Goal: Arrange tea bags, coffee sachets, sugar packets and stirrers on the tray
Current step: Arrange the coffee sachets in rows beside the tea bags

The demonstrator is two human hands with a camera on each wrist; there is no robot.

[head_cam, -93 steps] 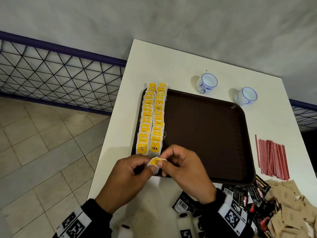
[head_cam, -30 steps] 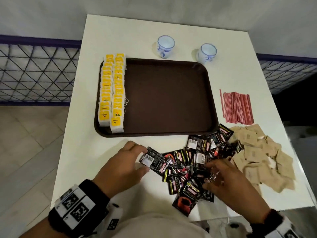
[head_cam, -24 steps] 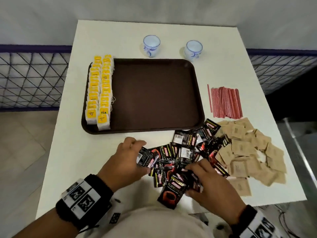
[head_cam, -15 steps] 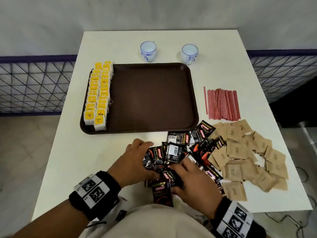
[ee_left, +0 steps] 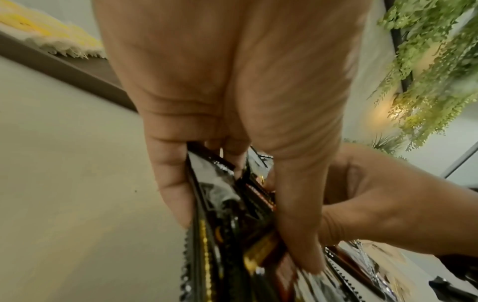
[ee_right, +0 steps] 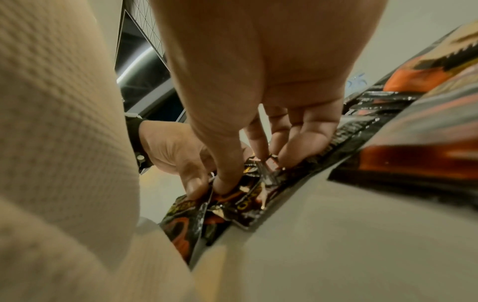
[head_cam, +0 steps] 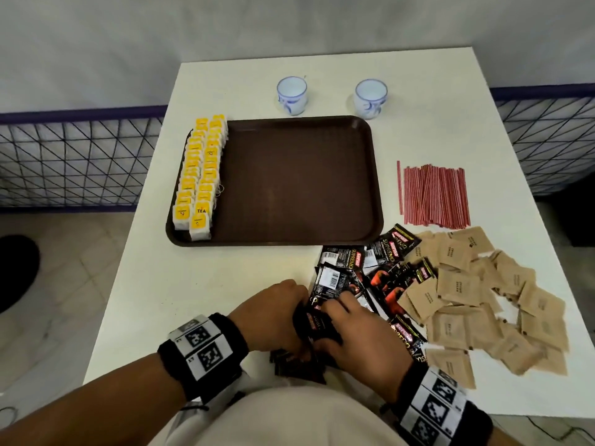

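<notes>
A brown tray (head_cam: pixel 296 181) holds two rows of yellow tea bags (head_cam: pixel 199 175) along its left side. Black coffee sachets (head_cam: pixel 370 268) lie in a loose pile in front of the tray. At the table's near edge both hands meet over a small stack of them. My left hand (head_cam: pixel 273 313) grips several sachets (ee_left: pixel 232 224) between thumb and fingers. My right hand (head_cam: pixel 351 326) pinches the same bundle (ee_right: pixel 240 196) from the right. Brown sugar packets (head_cam: pixel 483 300) are scattered to the right, and red stirrers (head_cam: pixel 431 194) lie above them.
Two blue-and-white cups (head_cam: pixel 291 94) (head_cam: pixel 370 98) stand on the white table (head_cam: pixel 193 284) behind the tray. A wire fence (head_cam: pixel 70 159) runs on the left and right. My cream top (head_cam: pixel 273 420) fills the bottom of the head view.
The tea bag from earlier now lies in the right row on the tray. Both hands moved to the coffee sachets, raked them together and closed on a bundle near the table's front edge.
</notes>
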